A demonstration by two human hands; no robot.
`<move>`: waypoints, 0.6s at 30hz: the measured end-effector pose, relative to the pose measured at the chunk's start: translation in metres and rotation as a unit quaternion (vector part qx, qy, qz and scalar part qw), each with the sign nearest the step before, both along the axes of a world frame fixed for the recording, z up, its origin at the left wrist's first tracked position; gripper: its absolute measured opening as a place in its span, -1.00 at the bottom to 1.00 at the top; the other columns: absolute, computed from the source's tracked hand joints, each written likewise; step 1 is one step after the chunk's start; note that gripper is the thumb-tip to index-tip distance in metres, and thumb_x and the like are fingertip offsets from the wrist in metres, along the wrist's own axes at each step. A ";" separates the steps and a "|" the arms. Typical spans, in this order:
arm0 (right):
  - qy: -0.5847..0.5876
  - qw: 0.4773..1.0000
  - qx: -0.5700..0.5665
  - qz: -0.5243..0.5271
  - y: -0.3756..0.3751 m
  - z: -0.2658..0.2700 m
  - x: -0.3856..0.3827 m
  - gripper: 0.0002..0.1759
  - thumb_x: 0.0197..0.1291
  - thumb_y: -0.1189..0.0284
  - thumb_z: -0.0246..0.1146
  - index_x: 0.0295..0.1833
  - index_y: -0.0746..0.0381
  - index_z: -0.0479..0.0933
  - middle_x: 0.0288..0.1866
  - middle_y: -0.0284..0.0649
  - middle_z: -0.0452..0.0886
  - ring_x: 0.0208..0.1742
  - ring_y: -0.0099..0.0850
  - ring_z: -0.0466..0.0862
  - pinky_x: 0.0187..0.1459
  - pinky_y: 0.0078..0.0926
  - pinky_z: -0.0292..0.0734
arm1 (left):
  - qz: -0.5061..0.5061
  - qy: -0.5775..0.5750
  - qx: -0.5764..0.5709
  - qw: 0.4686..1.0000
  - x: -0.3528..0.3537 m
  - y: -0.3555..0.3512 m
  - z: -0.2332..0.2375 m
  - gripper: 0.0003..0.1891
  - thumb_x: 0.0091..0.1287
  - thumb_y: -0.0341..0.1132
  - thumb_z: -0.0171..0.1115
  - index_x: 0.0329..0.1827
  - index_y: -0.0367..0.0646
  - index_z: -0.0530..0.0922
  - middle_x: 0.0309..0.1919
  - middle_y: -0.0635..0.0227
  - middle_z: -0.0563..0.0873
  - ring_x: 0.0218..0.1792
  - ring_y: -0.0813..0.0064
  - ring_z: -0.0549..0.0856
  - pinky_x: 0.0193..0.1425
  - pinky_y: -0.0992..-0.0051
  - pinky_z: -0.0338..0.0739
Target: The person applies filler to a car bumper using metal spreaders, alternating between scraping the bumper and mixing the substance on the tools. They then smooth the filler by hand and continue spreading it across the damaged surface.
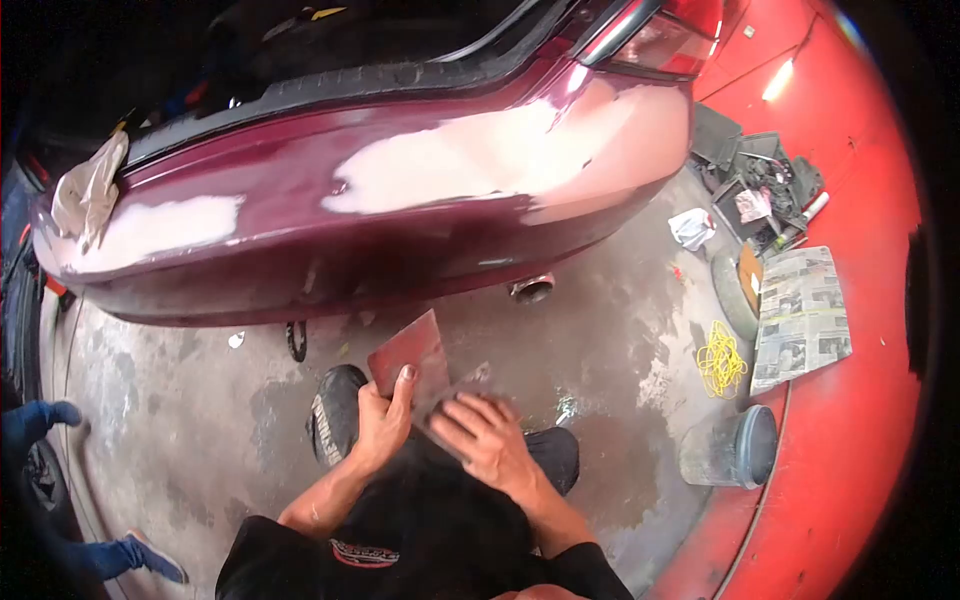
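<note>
Below the car bumper, my left hand point(383, 422) grips a thin, flat reddish sheet point(412, 352), with the thumb lying on its face. Close beside it, my right hand point(484, 440) is closed on a dark grey flat piece point(445, 412), its fingers bent over the top. The two pieces meet or overlap between my hands, and the grey one is somewhat blurred. In front of me is the maroon bumper point(400, 235), with large pale pinkish-white patches point(460, 150) on its surface. A crumpled beige cloth point(92, 190) hangs over its left end.
A lidded bucket point(715, 450), a tangle of yellow cord point(720, 360) and a newspaper-covered panel point(803, 320) stand along the red wall point(870, 250). Behind them is a pile of dark bins point(765, 185). Another person's legs point(100, 555) show at lower left. An exhaust tip point(532, 289) juts below the bumper.
</note>
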State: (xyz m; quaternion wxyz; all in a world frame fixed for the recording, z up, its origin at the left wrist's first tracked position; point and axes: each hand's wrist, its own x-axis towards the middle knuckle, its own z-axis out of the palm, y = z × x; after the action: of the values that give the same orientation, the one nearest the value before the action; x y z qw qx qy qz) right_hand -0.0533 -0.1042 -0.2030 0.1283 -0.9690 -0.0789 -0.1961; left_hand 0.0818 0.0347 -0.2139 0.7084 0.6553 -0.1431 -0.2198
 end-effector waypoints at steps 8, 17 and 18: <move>-0.123 0.937 0.303 -0.127 -0.009 0.015 -0.017 -0.46 0.01 0.79 0.12 0.15 0.26 0.63 0.13 -0.06 0.65 0.14 -0.10 0.67 0.19 -0.27 0.55 | 0.063 0.124 -0.207 0.968 0.005 -0.021 0.005 -0.74 0.51 -0.21 0.20 -0.22 -0.24 0.66 -0.40 0.57 0.66 -0.39 0.77 0.54 -0.32 0.64 0.42; 0.028 0.987 0.116 -0.107 -0.012 -0.008 -0.027 -0.44 0.05 0.77 0.15 0.23 0.31 0.57 0.27 0.02 0.51 0.21 -0.01 0.60 0.20 -0.19 0.55 | -0.003 0.220 -0.245 0.944 -0.013 -0.016 0.000 -0.82 0.39 -0.42 0.31 -0.04 -0.35 0.64 -0.18 0.30 0.75 -0.22 0.52 0.73 -0.09 0.45 0.65; 0.071 0.992 0.060 -0.081 -0.017 -0.023 -0.036 -0.44 0.06 0.74 0.15 0.25 0.28 0.55 0.26 0.01 0.51 0.21 0.00 0.59 0.20 -0.16 0.54 | -0.005 0.209 -0.272 0.939 -0.014 -0.015 0.012 -0.80 0.40 -0.43 0.30 0.01 -0.34 0.63 -0.14 0.30 0.75 -0.19 0.54 0.72 -0.06 0.43 0.64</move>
State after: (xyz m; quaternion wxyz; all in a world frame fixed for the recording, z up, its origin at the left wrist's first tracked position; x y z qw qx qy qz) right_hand -0.0896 -0.1210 -0.2257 0.1751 -0.9742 0.0212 -0.1405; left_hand 0.0674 0.0194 -0.2019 0.8723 0.3761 -0.0495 -0.3085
